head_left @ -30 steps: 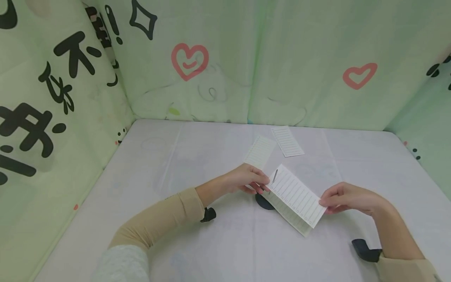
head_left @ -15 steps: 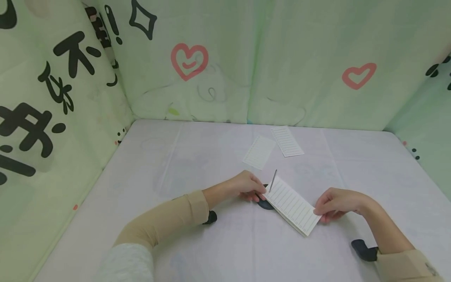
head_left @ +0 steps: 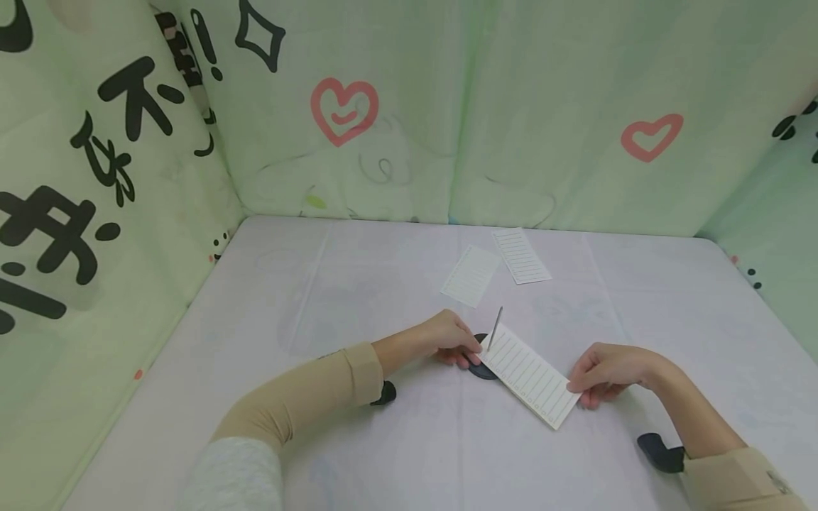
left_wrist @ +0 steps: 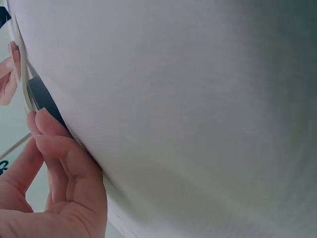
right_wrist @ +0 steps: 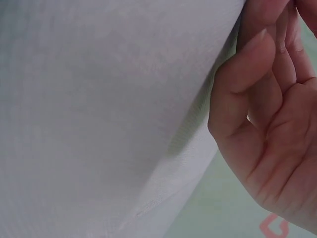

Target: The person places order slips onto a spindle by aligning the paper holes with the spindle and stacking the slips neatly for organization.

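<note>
A white lined paper slip [head_left: 530, 376] lies low over a black round base [head_left: 479, 365], and a thin metal spike [head_left: 495, 323] stands up through its left end. My left hand [head_left: 456, 341] pinches that left end beside the spike. My right hand [head_left: 601, 372] pinches the slip's right end just above the table. In the left wrist view my curled fingers [left_wrist: 54, 163] touch the black base [left_wrist: 44, 101] and the paper edge. The right wrist view shows only my curled fingers [right_wrist: 267, 124] against the white cloth.
Two more lined slips [head_left: 471, 275] [head_left: 520, 255] lie flat further back on the white table [head_left: 319, 298]. Green printed fabric walls [head_left: 345, 113] close in the back and both sides.
The slip has slid down the spike from a raised tilt to lie nearly flat on the base. Both hands dropped with it.
</note>
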A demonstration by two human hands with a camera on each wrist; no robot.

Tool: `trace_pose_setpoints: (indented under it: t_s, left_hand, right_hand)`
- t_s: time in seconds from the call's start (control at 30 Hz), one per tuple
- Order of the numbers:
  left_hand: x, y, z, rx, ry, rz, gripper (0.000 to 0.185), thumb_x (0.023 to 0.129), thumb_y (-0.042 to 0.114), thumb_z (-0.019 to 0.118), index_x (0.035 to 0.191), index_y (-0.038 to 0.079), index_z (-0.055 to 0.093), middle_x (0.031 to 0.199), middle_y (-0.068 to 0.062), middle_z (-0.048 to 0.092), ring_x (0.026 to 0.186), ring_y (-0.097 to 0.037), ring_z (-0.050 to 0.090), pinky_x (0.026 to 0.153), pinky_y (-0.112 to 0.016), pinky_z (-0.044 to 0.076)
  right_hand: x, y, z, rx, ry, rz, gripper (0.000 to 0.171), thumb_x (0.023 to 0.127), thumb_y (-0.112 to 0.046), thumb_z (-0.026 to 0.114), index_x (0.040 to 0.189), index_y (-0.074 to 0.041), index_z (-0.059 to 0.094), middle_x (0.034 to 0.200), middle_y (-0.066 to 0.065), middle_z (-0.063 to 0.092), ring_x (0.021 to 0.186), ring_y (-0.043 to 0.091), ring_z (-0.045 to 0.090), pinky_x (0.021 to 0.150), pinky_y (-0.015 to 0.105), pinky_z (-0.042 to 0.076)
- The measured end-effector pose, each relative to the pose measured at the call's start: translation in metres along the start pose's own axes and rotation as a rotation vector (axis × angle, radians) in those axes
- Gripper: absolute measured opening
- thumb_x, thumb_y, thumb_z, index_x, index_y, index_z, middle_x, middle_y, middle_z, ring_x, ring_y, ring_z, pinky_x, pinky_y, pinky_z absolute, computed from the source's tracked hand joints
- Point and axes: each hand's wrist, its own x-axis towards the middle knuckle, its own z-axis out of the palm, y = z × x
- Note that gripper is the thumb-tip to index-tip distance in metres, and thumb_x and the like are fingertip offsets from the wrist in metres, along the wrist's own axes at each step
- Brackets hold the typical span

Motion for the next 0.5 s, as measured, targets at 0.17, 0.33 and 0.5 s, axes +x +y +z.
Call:
trace_pose_setpoints:
  t_s: [0.17,0.33,0.5]
  left_hand:
    - [-0.0016,0.0030,0.0014,0.025,0.030,-0.031,0.007,0.081,0.010,0.067,0.077,0.003,0.068,0.065,-0.004,0.068,0.042,-0.008,0.053,0.037,-0.015,0.035]
    - [-0.0025,0.0039,0.0018,0.042,0.038,-0.033,0.010,0.082,0.010,0.067,0.075,0.003,0.067,0.064,-0.004,0.068,0.042,-0.008,0.053,0.036,-0.015,0.035]
    - [-0.0020,0.0028,0.0017,0.042,0.024,-0.030,0.009,0.082,0.012,0.066,0.076,0.004,0.067,0.066,-0.004,0.068,0.043,-0.008,0.054,0.037,-0.015,0.037]
  right_hand:
    - [0.0023,0.0006,0.0007,-0.010,-0.003,0.009,0.019,0.083,-0.019,0.065,0.075,-0.002,0.068,0.058,-0.001,0.061,0.048,0.006,0.047,0.045,0.017,0.032]
    - [0.0046,0.0018,0.0015,-0.011,-0.014,0.009,0.019,0.083,-0.018,0.064,0.074,-0.001,0.067,0.057,-0.001,0.060,0.048,0.006,0.047,0.045,0.017,0.031]
    - [0.0052,0.0024,0.0025,-0.021,-0.011,0.016,0.019,0.083,-0.019,0.065,0.074,-0.002,0.067,0.057,-0.001,0.060,0.048,0.006,0.047,0.045,0.017,0.030]
